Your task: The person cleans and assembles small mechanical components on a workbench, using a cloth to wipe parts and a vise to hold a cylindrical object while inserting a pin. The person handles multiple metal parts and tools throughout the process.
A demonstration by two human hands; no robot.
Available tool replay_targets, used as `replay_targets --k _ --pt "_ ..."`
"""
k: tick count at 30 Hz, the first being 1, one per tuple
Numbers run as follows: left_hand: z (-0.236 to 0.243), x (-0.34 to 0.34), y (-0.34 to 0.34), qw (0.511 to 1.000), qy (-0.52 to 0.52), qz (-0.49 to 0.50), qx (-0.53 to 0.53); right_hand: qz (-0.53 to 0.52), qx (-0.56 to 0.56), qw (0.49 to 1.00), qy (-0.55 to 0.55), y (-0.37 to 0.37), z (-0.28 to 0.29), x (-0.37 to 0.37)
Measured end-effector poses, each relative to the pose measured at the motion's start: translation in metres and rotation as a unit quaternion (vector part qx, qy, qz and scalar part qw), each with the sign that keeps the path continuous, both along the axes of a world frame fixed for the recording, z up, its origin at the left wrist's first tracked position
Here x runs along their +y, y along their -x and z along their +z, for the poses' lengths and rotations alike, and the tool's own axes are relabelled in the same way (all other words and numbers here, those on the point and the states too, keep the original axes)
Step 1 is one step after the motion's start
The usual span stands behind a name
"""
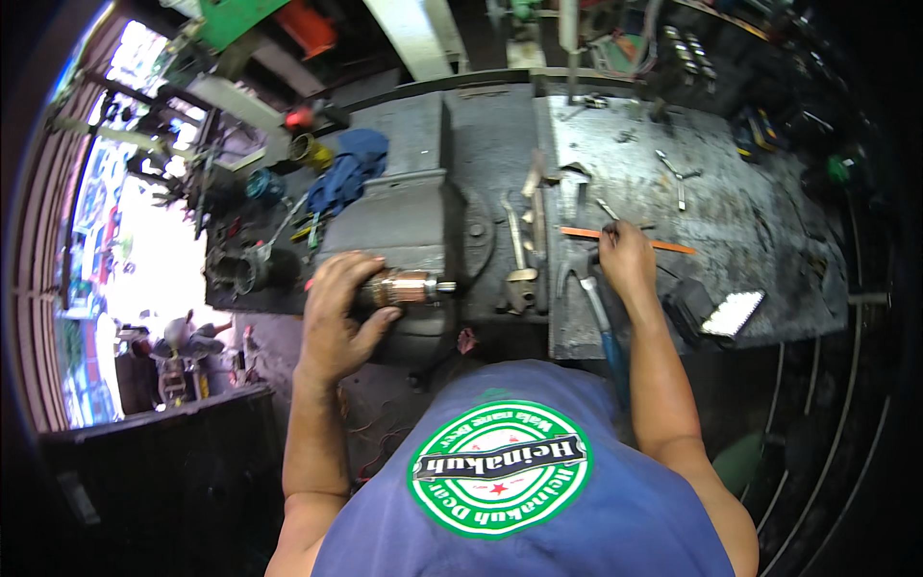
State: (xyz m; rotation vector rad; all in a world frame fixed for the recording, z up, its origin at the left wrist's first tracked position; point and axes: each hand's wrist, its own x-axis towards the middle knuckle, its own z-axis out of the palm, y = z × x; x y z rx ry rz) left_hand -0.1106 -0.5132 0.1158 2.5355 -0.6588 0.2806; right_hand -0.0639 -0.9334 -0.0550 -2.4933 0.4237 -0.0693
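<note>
My left hand [336,313] is wrapped round a motor armature [404,287] with a copper commutator and a steel shaft end pointing right. The armature lies over the front of a big grey bench vise [389,226], and my palm hides its left part. Over the right half of the bench, my right hand [627,258] has its fingers closed on a slim metal tool [606,208], whose silver end sticks out beyond the fingertips. Beneath that hand passes a flat orange strip [675,247], partly covered by it. A blue-handled hammer [598,313] lies just left of my right forearm.
An adjustable wrench [516,236] lies between vise and metal plate. Farther right are a three-armed wrench [682,177], a bright-faced dark box [733,314] and a yellow-black tool [757,133]. Left of the vise sit a blue cloth [351,168] and cluttered cans.
</note>
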Motion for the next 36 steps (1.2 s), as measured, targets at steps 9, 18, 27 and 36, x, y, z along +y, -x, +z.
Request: replay_targets --k 9,18,27,36 --pt "-0.003 0.006 0.001 1.0 -0.004 -0.007 0.002 0.077 -0.1 0.959 0.254 -0.028 -0.042 -0.059" --pt "-0.017 0.014 0.007 0.998 0.055 -0.017 -0.029 0.225 -0.006 0.947 0.228 -0.042 -0.049 -0.017" --pt "-0.022 0.013 0.005 0.996 0.066 -0.02 -0.054 0.234 -0.16 0.937 0.205 -0.051 -0.047 -0.027" --pt "-0.019 0.013 0.004 0.996 0.067 -0.026 -0.049 0.182 -0.381 0.899 -0.112 -0.035 0.135 0.012"
